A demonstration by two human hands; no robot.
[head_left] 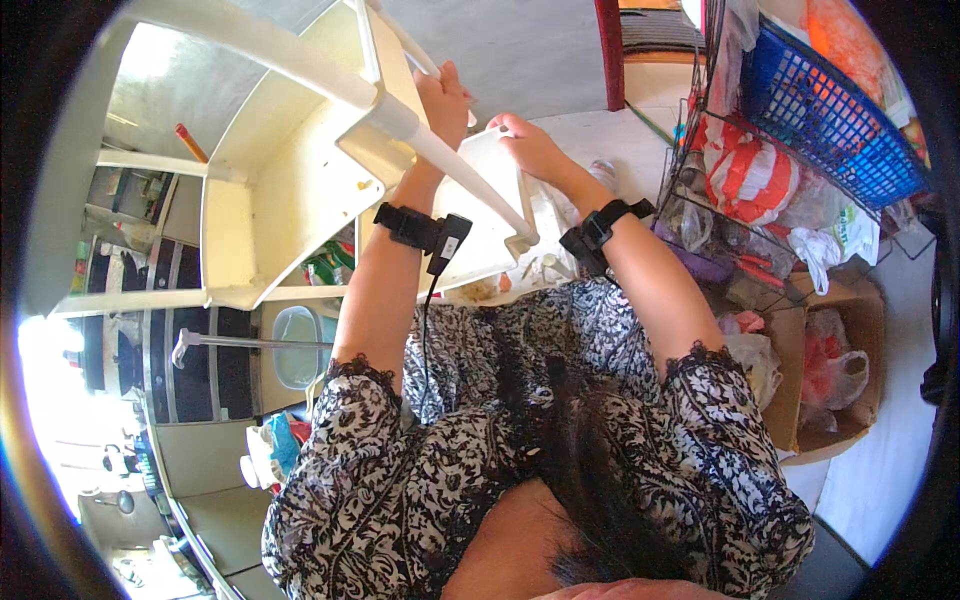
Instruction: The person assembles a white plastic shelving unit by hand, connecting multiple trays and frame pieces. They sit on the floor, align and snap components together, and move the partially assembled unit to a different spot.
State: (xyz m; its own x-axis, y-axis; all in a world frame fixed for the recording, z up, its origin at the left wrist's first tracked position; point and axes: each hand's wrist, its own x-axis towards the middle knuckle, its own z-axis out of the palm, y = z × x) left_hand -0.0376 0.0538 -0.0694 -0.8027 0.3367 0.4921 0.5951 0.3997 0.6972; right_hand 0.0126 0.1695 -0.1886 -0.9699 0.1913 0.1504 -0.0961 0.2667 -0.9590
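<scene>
One tiered plastic shelf rack [300, 70], held at two places

Taking the near post [470, 180] as my landmark, I find the rack's deep cream tier [290, 150] left of it and a shallow white tray [497, 165] beneath it, spreading to its right. From my remote seat I judge the step in hand to be steadying or fitting the rack's parts. I think the next move calls for a firm left hold while the tray's corner is lined up and pressed evenly.

My left hand [443, 100] lies beyond the near post, its forearm reaching up and passing under that post; its fingers look wrapped around a slim far post [422, 58], though their tips are hidden. My right hand [535, 155] is to the near post's right, forearm slanting up and inward, wrist slightly bent, fingers clamped over the tray's far corner. Both elbows look only slightly bent. Whether the rack stands upright I cannot tell, since this lens bends straight edges.
</scene>
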